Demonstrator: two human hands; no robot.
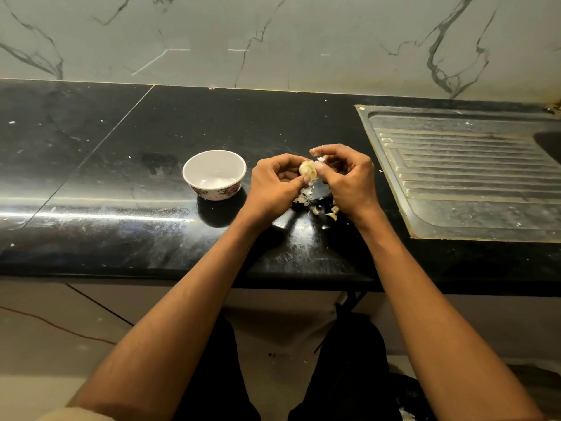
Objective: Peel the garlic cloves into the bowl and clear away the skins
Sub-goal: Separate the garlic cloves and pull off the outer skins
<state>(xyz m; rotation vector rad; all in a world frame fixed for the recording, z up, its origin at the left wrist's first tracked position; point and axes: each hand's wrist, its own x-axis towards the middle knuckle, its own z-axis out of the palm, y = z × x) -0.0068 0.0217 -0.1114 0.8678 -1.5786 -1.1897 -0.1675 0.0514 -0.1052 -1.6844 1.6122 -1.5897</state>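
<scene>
Both hands — left hand (274,185), right hand (349,177) — pinch one garlic clove (308,171) right of the bowl (214,174), so skins (303,199) drop onto the counter (121,177).

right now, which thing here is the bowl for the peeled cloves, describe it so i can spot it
On the black counter, left of the steel drainboard, sits a small white bowl beside the left hand. It alone is round with a floral outer wall.
</scene>
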